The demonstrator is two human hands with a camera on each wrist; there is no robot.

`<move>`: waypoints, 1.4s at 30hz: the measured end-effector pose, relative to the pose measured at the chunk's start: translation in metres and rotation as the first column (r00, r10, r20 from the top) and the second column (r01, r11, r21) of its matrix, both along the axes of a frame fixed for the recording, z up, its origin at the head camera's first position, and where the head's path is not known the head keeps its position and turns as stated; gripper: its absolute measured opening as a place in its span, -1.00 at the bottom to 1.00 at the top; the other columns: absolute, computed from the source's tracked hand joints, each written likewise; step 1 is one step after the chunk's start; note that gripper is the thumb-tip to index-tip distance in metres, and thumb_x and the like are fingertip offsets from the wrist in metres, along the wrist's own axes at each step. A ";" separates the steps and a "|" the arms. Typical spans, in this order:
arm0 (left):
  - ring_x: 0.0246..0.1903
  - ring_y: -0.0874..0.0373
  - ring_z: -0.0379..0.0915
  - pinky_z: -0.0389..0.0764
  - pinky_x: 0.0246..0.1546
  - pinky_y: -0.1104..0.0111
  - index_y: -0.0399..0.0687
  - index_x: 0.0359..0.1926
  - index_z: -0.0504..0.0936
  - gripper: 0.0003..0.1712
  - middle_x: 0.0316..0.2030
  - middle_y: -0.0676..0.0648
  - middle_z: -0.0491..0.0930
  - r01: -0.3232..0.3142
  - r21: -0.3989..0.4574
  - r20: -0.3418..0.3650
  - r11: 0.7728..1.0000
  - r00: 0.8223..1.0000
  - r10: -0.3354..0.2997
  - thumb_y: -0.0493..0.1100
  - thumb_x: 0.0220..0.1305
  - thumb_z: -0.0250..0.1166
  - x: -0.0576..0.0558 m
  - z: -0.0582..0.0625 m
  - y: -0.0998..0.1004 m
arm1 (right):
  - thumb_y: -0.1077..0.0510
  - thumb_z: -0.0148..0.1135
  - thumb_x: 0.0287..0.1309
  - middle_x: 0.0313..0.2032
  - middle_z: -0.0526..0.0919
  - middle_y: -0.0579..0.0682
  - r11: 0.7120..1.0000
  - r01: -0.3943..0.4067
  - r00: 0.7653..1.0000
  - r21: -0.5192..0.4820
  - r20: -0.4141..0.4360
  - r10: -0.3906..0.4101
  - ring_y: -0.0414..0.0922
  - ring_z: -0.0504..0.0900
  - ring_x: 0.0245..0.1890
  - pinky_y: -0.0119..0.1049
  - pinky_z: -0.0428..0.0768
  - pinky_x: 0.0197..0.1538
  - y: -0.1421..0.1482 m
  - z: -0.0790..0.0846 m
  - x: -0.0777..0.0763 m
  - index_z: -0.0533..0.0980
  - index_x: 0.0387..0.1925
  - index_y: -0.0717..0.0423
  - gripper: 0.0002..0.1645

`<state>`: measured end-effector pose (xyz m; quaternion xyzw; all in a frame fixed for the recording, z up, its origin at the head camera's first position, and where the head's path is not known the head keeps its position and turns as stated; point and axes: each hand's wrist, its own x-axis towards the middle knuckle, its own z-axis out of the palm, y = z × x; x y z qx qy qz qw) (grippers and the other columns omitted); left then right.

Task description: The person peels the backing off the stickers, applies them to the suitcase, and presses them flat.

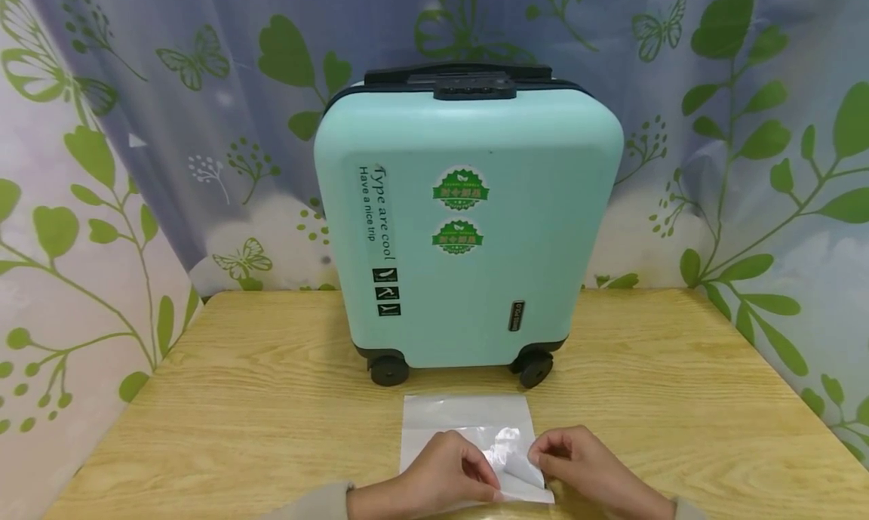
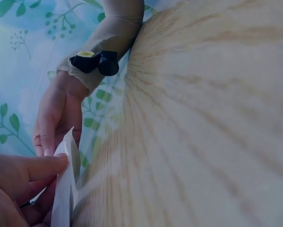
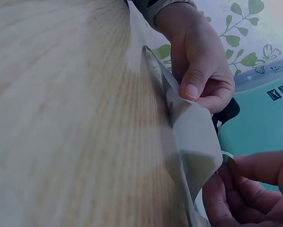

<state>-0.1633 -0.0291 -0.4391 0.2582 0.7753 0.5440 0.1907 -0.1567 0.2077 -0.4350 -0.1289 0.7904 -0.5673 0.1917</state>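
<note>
A glossy white sheet (image 1: 468,414) lies at the front of the table, its near part lifted and bent. My left hand (image 1: 451,471) pinches the near edge between thumb and fingers; in the right wrist view, that thumb presses on the lifted paper. At the right edge, my right hand (image 1: 587,460) has thumb and index finger together on a small, curved white edge (image 3: 227,154). A greenish patch (image 3: 200,165) shows on the raised paper beside these fingertips. Just beyond the sheet stands a mint-green suitcase (image 1: 475,293), upright, bearing two round green stickers (image 1: 460,189) on its front.
The suitcase rests on black wheels (image 1: 390,370) on the wood-grain table (image 1: 224,407). A leaf-and-butterfly patterned curtain (image 1: 224,127) hangs close behind and along both sides. A dark device (image 2: 96,61) is strapped on the right wrist over a beige sleeve.
</note>
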 end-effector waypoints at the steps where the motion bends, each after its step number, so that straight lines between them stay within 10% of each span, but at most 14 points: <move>1: -0.63 0.44 0.45 0.46 -0.56 0.59 -0.16 -0.56 0.74 -0.91 -0.64 0.02 0.66 0.000 -0.001 0.001 1.000 1.000 0.000 -0.26 -0.08 0.50 0.000 0.000 0.000 | 0.12 0.19 0.24 -0.38 0.59 -0.01 1.000 0.008 1.000 0.002 -0.001 -0.008 -0.26 0.49 -0.39 -0.46 0.49 -0.28 0.000 0.000 0.000 0.57 -0.29 0.36 -0.69; 25: -0.53 0.40 0.53 0.53 -0.47 0.58 -0.23 -0.47 0.74 -0.91 -0.53 -0.04 0.70 0.038 0.030 0.109 0.999 0.993 -0.042 -0.31 -0.07 0.48 -0.010 -0.001 -0.004 | 0.19 0.19 0.23 -0.34 0.68 0.10 0.981 0.195 0.958 0.000 -0.215 -0.190 -0.29 0.59 -0.39 -0.34 0.61 -0.24 -0.005 0.023 -0.014 0.58 -0.26 0.39 -0.74; 42: -0.36 0.37 0.58 0.56 -0.23 0.52 -0.22 -0.37 0.74 -0.92 -0.38 -0.13 0.71 0.071 0.096 0.042 0.993 0.996 -0.075 -0.29 0.07 0.40 -0.019 0.026 -0.012 | 0.11 0.24 0.19 -0.26 0.69 0.10 0.963 0.268 0.933 0.013 -0.252 -0.256 -0.19 0.62 -0.34 -0.34 0.59 -0.25 -0.014 0.037 -0.018 0.62 -0.25 0.30 -0.72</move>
